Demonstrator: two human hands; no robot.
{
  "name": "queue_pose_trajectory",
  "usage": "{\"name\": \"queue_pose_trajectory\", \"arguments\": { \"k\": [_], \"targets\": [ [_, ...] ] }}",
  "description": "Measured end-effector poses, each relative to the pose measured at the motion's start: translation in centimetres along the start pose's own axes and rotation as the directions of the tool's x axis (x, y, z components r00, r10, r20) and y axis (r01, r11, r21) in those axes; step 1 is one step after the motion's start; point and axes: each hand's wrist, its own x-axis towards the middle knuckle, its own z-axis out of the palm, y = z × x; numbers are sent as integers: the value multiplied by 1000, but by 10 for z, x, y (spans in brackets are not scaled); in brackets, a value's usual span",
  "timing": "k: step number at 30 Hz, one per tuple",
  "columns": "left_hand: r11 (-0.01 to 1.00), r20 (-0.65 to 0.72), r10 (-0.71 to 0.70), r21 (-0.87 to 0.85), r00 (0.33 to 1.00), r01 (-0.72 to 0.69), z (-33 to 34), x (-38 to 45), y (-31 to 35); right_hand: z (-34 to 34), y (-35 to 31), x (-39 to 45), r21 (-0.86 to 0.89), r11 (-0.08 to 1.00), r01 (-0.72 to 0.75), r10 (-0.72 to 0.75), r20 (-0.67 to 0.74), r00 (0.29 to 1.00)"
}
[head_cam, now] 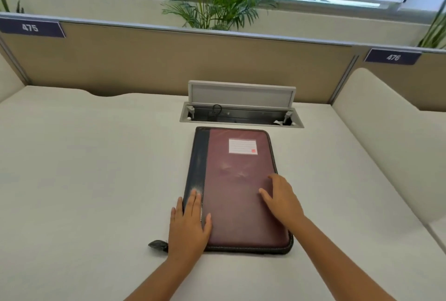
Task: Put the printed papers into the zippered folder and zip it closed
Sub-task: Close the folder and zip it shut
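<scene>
Maroon and closed, the folder (pixel 237 187) lay at centre frame on the desk (pixel 84 168) under both flat, open hands (pixel 189 222), which gripped nothing; no papers showed, so unzipping from the lower-left pull (pixel 158 244) seemed wise.

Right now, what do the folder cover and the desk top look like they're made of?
The folder cover looks like maroon faux leather or vinyl with a dark spine strip: slight sheen, soft dents, stitched edging. It could be real leather. The desk top looks like matte off-white laminate: flat, even, no visible grain.
</scene>
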Motion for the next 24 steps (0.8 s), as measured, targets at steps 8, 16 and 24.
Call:
{"name": "queue_pose_trajectory", "arguments": {
  "k": [8,16,24],
  "targets": [
    [970,13,230,83,973,-230,-2,-2,-8,37,2,-49,-162,987,25,-25,1,1000],
    [948,39,280,149,959,-282,-1,-4,-9,47,7,-59,-217,975,49,-64,-66,996],
    [952,2,277,137,961,-275,-1,-4,-9,48,8,-59,-212,976,51,-64,-57,996]
  ]
}}
